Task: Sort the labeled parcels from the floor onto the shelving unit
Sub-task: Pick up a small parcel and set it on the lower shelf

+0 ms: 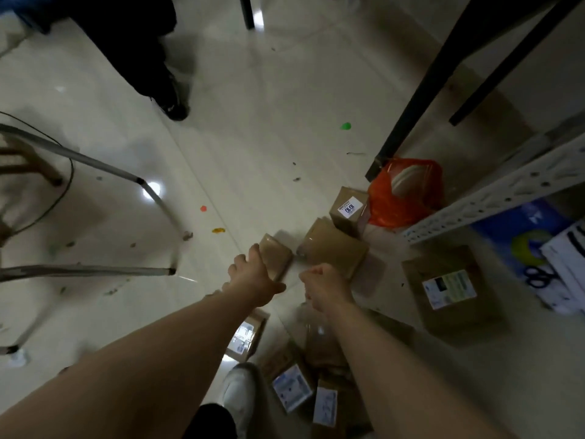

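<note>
Head view: seven brown cardboard parcels lie scattered on the pale tiled floor (269,122), in front of the shelf (493,198), whose white perforated rail crosses the right side.

The left hand (253,277) is on the small parcel (278,256), a flat, glossy, tape-wrapped packet with no label showing. The fingers curl over its left edge and the thumb spreads along its near edge.

The right hand (323,286) is just right of it, with its fingers curled into a loose fist. Whether it grips anything cannot be told.

Just beyond is a plain box (332,248), touching a taller box (348,210) whose white label reads "10 10". An orange bag (405,191) sits beside that one.

A large flat parcel (449,289) with a printed label lies to the right, near the shelf.

Three labelled parcels (291,388) lie under the forearms, by a white shoe (237,394).

Scissors (538,275) lie in the shelf on a blue box.
</note>
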The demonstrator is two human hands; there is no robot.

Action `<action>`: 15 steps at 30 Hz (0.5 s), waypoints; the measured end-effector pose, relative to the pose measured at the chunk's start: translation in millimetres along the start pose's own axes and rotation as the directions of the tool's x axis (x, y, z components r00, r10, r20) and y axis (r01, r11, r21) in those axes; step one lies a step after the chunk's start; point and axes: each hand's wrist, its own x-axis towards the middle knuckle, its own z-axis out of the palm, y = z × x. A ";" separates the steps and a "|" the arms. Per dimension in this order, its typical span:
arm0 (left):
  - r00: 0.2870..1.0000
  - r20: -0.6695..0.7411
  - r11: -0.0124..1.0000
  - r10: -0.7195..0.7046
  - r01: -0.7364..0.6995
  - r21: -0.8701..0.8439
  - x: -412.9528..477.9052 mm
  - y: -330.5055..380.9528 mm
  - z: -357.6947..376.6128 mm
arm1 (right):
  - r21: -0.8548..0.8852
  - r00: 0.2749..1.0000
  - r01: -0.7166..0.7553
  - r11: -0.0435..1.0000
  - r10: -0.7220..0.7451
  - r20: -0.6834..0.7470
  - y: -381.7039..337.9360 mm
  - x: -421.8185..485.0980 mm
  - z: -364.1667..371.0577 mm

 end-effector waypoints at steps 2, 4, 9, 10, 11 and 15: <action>1.000 -0.008 1.000 -0.009 0.009 0.006 33.6 -6.0 26.3 | 0.015 1.000 -0.007 1.000 0.006 0.018 11.1 36.0 9.6; 0.999 -0.026 0.999 -0.046 0.046 0.019 63.5 -10.7 47.4 | 0.016 1.000 0.005 1.000 -0.005 0.024 19.3 69.2 16.9; 0.991 -0.044 0.992 -0.123 0.123 -0.008 109.6 -20.4 79.2 | 0.016 0.999 0.029 0.999 -0.029 0.016 32.3 119.1 22.6; 0.991 -0.041 0.992 -0.125 0.124 -0.019 109.6 -21.3 79.7 | 0.028 1.000 0.028 0.999 -0.029 0.011 33.1 121.1 21.1; 0.991 -0.050 0.993 -0.120 0.119 -0.020 105.9 -21.6 77.0 | 0.035 1.000 0.026 0.999 -0.026 0.006 33.3 119.8 18.2; 0.957 -0.243 0.975 0.156 -0.111 0.191 48.7 -17.3 39.1 | 0.115 0.999 -0.034 0.993 0.032 0.017 23.6 73.1 -6.9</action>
